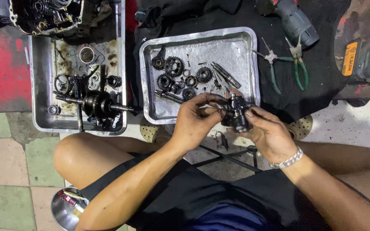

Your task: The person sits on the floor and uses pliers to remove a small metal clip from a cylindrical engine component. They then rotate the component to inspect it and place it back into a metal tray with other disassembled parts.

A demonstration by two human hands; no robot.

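Gears (174, 66): dark grey. Tray (240, 38): silver. Pliers (298, 64): green handles. Cloth (322, 85): black. Shorts (193, 192): black. Bracelet (288, 160): silver. Floor (5, 171): faded pink and green tiles. Bench (1, 72): red, worn.

Two trays (245, 42), two pliers (298, 64)

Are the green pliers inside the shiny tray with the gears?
No, the green pliers lie on the black cloth beside the tray.
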